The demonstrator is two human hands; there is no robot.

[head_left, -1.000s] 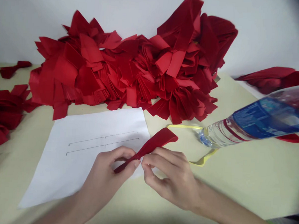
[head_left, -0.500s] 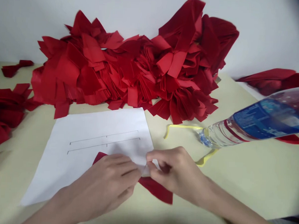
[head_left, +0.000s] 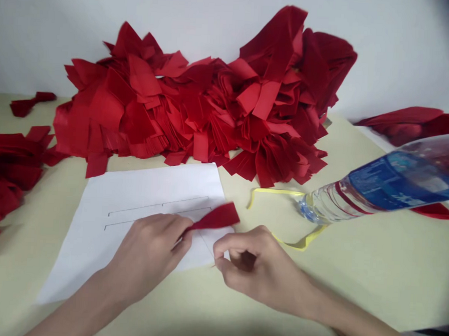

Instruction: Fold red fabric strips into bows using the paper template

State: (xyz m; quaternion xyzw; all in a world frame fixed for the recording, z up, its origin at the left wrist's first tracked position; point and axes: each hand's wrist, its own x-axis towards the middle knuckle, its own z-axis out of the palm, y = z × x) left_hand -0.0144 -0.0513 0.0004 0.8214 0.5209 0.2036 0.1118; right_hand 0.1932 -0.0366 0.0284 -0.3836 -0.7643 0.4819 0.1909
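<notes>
My left hand [head_left: 150, 249] pinches one end of a red fabric strip [head_left: 216, 218], which sticks out to the right above a white paper sheet [head_left: 133, 193] marked with two ruled lines. My right hand [head_left: 253, 265] rests on the table just right of the sheet's lower corner. Its thumb and forefinger are pinched together at the paper's edge, and I cannot make out anything between them.
A big heap of red fabric pieces [head_left: 209, 102] lies against the wall behind the sheet. More red pieces [head_left: 6, 166] lie at the left and far right [head_left: 411, 122]. A plastic water bottle [head_left: 389, 184] and a yellow band [head_left: 282, 211] are at the right.
The strip, held between both hands a second ago and then pressed flat under them, is now in my left hand alone and points right. My right hand has let go.
</notes>
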